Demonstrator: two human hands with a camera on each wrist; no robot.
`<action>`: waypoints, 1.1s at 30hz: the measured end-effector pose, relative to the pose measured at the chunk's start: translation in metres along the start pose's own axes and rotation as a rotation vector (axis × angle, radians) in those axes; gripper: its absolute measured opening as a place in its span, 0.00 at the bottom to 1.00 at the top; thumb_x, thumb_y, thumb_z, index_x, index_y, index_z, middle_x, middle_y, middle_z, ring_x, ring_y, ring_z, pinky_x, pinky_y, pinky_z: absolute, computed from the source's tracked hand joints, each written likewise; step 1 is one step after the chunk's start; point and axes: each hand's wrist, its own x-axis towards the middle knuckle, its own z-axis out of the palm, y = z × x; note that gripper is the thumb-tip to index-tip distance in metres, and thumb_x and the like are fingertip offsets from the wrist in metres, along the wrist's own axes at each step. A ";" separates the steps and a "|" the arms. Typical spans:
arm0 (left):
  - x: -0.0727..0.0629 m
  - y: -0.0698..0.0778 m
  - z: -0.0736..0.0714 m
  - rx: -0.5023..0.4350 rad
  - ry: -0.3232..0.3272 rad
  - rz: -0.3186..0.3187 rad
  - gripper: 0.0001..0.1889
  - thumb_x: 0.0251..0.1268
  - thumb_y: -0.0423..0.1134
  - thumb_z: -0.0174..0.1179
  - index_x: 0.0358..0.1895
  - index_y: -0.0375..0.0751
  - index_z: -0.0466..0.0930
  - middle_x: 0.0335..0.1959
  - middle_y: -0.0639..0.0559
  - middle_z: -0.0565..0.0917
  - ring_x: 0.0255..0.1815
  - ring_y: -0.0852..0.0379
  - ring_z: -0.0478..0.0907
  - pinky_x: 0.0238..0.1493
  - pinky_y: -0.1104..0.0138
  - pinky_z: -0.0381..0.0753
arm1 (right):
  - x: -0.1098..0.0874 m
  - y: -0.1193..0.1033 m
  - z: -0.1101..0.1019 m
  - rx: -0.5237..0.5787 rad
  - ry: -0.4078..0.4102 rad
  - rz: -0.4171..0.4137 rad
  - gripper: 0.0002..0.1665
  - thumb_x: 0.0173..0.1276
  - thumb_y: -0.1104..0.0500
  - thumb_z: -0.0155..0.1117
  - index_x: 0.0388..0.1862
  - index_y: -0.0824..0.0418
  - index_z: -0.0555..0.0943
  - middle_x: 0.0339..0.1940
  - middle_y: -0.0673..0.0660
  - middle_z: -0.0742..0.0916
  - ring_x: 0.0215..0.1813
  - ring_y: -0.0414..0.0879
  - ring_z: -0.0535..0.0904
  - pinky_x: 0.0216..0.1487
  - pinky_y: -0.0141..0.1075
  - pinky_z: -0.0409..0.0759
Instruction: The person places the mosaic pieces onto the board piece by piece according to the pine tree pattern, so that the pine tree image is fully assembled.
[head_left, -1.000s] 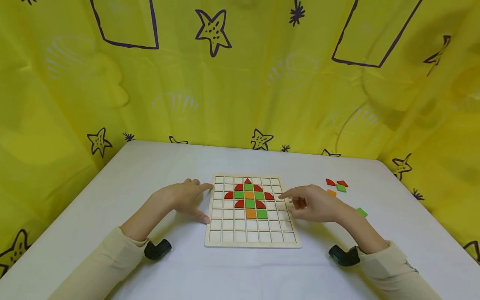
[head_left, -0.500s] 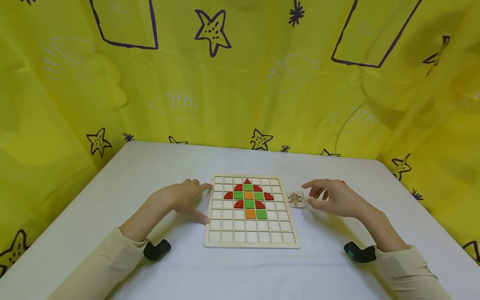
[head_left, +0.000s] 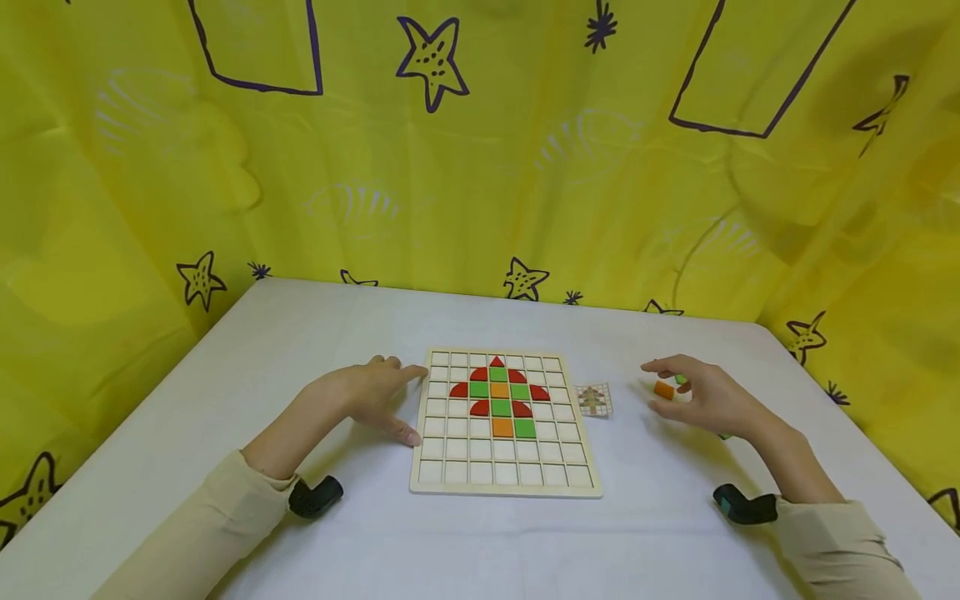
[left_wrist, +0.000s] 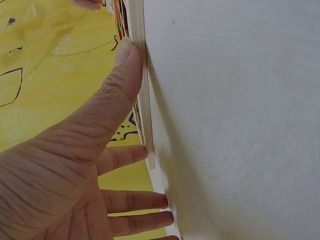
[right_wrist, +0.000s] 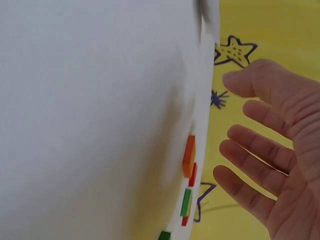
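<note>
My left hand point(head_left: 371, 398) rests at the left edge of a wooden grid board point(head_left: 456, 473), thumb and index finger touching its rim; the left wrist view shows the thumb against the board's side. Red, green and orange tiles point(head_left: 498, 390) form a tree-like pattern on the grid. My right hand point(head_left: 708, 398) hovers over the table at the right with fingers spread and nothing between them. Between its thumb and index finger, an orange tile point(head_left: 663, 390) shows on the table below. In the right wrist view, red pieces and a green tile point(right_wrist: 186, 202) lie near the orange one.
A small printed card point(head_left: 594, 400) with a tree pattern lies against the board's right side. The white table point(head_left: 480, 550) ends at a yellow curtain point(head_left: 480, 167) with drawn stars. Part of the loose pieces is hidden behind my right hand in the head view.
My right hand has moved right, from the board's right edge to above the loose tiles, uncovering the printed card. My left hand has stayed at the board's left edge.
</note>
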 end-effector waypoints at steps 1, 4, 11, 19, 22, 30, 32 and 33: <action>0.000 0.000 0.000 -0.001 -0.001 -0.001 0.55 0.50 0.67 0.74 0.79 0.46 0.60 0.67 0.35 0.71 0.68 0.38 0.69 0.63 0.40 0.74 | -0.001 0.003 0.000 -0.001 0.002 0.000 0.28 0.61 0.63 0.78 0.60 0.66 0.81 0.57 0.65 0.86 0.52 0.59 0.82 0.46 0.45 0.84; 0.000 0.000 0.000 -0.001 0.000 -0.004 0.55 0.50 0.67 0.74 0.79 0.47 0.60 0.66 0.35 0.72 0.67 0.39 0.69 0.63 0.40 0.74 | -0.003 0.010 -0.001 -0.003 -0.003 0.014 0.29 0.60 0.65 0.78 0.60 0.68 0.81 0.59 0.66 0.85 0.54 0.61 0.81 0.46 0.44 0.84; 0.000 0.001 -0.001 0.005 0.005 0.005 0.55 0.50 0.68 0.74 0.79 0.47 0.61 0.66 0.36 0.72 0.66 0.39 0.70 0.62 0.40 0.75 | -0.006 0.022 -0.003 -0.013 -0.038 0.111 0.28 0.62 0.66 0.74 0.61 0.66 0.80 0.58 0.67 0.85 0.56 0.62 0.80 0.48 0.48 0.81; 0.000 0.001 -0.002 0.002 0.003 0.011 0.55 0.51 0.67 0.74 0.79 0.46 0.60 0.66 0.35 0.72 0.67 0.38 0.69 0.63 0.40 0.74 | -0.004 0.034 -0.005 -0.025 -0.070 0.180 0.26 0.66 0.64 0.68 0.63 0.69 0.78 0.57 0.73 0.82 0.50 0.63 0.80 0.49 0.54 0.81; -0.001 0.001 -0.001 -0.003 0.000 0.012 0.55 0.51 0.67 0.74 0.79 0.46 0.60 0.66 0.35 0.72 0.67 0.38 0.69 0.63 0.40 0.74 | -0.003 0.038 -0.006 -0.033 -0.100 0.193 0.27 0.66 0.63 0.69 0.64 0.70 0.77 0.59 0.75 0.81 0.51 0.66 0.79 0.51 0.60 0.80; -0.001 0.000 0.000 -0.007 0.008 0.017 0.55 0.51 0.67 0.74 0.78 0.45 0.61 0.65 0.36 0.72 0.67 0.38 0.69 0.63 0.40 0.74 | -0.001 0.044 -0.008 -0.043 -0.135 0.198 0.25 0.68 0.64 0.68 0.62 0.70 0.78 0.58 0.74 0.82 0.55 0.67 0.78 0.56 0.66 0.76; -0.001 0.001 0.000 -0.005 0.008 0.016 0.55 0.51 0.67 0.74 0.78 0.45 0.61 0.65 0.36 0.72 0.67 0.38 0.69 0.63 0.40 0.74 | -0.001 0.044 -0.008 -0.034 -0.136 0.197 0.24 0.68 0.65 0.67 0.62 0.70 0.78 0.56 0.73 0.83 0.58 0.69 0.78 0.58 0.67 0.74; -0.001 0.001 0.000 -0.004 0.006 0.015 0.55 0.51 0.67 0.74 0.78 0.45 0.61 0.66 0.35 0.72 0.67 0.38 0.69 0.63 0.40 0.73 | -0.001 0.044 -0.008 -0.028 -0.137 0.197 0.24 0.68 0.65 0.67 0.62 0.71 0.78 0.56 0.73 0.84 0.58 0.69 0.77 0.58 0.68 0.74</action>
